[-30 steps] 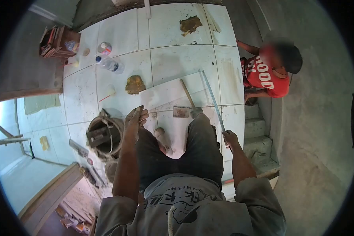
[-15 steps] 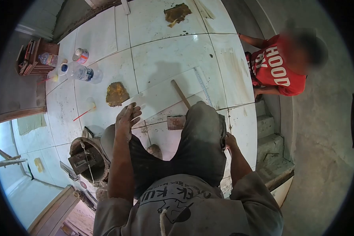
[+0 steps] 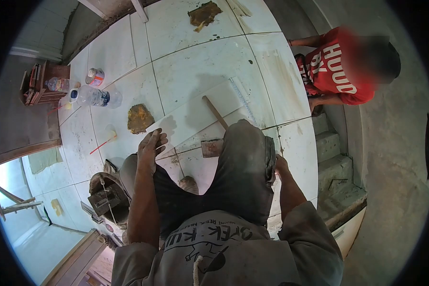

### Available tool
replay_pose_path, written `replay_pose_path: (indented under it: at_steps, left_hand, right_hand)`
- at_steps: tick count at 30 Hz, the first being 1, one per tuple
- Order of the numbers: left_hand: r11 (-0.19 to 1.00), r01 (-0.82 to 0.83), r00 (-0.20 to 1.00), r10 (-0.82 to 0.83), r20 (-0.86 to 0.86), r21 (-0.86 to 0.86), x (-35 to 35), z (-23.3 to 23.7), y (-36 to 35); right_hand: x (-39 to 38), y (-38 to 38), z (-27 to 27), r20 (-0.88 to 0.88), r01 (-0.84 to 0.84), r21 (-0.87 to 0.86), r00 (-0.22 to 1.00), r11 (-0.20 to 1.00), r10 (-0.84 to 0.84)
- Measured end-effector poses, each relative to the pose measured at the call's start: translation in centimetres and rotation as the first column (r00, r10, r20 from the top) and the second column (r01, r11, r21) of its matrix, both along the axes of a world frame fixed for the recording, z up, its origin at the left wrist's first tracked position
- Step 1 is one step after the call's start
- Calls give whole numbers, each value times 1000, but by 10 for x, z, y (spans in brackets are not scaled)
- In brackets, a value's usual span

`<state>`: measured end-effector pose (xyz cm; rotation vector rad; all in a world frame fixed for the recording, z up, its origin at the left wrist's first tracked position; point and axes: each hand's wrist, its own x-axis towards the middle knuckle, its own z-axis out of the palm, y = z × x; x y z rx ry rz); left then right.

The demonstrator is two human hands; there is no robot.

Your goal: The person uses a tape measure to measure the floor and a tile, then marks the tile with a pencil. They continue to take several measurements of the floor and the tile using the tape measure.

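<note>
My left hand (image 3: pixel 151 147) hovers over my left thigh by the near end of a loose white tile piece (image 3: pixel 186 123). Its fingers are apart and hold nothing. At the outer side of my right thigh is my right hand (image 3: pixel 281 167), beside the trouser pocket; its fingertips are hidden. A ruler-like strip with blue markings (image 3: pixel 243 99) lies across the tile piece's far end. A wooden stick (image 3: pixel 215 112) rests on the tile, its lower end hidden by my right knee. Between my legs sits a reddish-brown block (image 3: pixel 212 148).
To my left stands a dirty bucket (image 3: pixel 108 195) with a tool across it. Large water bottle (image 3: pixel 97 97), can (image 3: pixel 95 76) and a mortar-like patch (image 3: pixel 140 119) are on the tiled floor. A person in a red shirt (image 3: pixel 336 66) is at right, near concrete steps (image 3: pixel 332 171).
The view has shifted slightly. My left hand stays spread above the thigh, and my right hand remains at the pocket. The person in red has leaned slightly.
</note>
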<state>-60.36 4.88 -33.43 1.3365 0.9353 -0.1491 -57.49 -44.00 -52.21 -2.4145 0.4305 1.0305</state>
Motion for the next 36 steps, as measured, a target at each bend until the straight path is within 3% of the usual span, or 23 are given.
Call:
replay_pose_path:
  at_steps: [3, 5, 9, 18, 21, 23, 27, 29, 32, 33, 35, 36]
  left_hand:
    - [1000, 4, 1000, -4, -9, 17, 0, -1, -2]
    - [1000, 17, 1000, -17, 9, 6, -1, -1, -3]
    - [1000, 11, 1000, -11, 1, 18, 1, -2, -6]
    - [999, 37, 999, -37, 27, 2, 5, -2, -10]
    - [998, 55, 998, -55, 26, 11, 7, -9, -7]
    - [998, 43, 998, -41, 51, -39, 10, -10, -5]
    - [993, 7, 991, 10, 137, -121, 13, -3, -1]
    - [955, -50, 960, 127, 250, -293, 14, 7, 5]
    - [941, -48, 945, 152, 291, -335, 15, 26, 18]
    - [933, -38, 926, 167, 338, -357, 14, 29, 27]
    - [904, -21, 908, 196, 370, -426, 8, 20, 45]
    - [873, -9, 877, 242, 415, -488, 5, 17, 49]
  right_hand:
    - [1, -2, -5, 31, -74, -33, 997, 997, 75]
    - [0, -7, -10, -4, 38, 44, 999, 998, -38]
    - [-2, -12, -28, 24, 17, 60, 1000, 998, -19]
    - [-19, -38, -91, -34, 284, 245, 958, 927, -285]
    - [-23, -43, -109, 9, 327, 385, 934, 863, -358]
    - [-20, -37, -92, 16, 292, 306, 950, 906, -311]
    - [-24, -35, -91, 17, 312, 331, 942, 890, -336]
    - [-19, -30, -64, 22, 259, 280, 961, 924, -276]
    - [-9, -10, -8, -29, 194, 109, 981, 975, -192]
    - [-11, -15, -24, -31, 184, 111, 983, 977, -182]
    - [-23, -37, -83, 4, 349, 288, 931, 892, -365]
    - [-26, -25, -75, -7, 339, 289, 936, 895, -352]
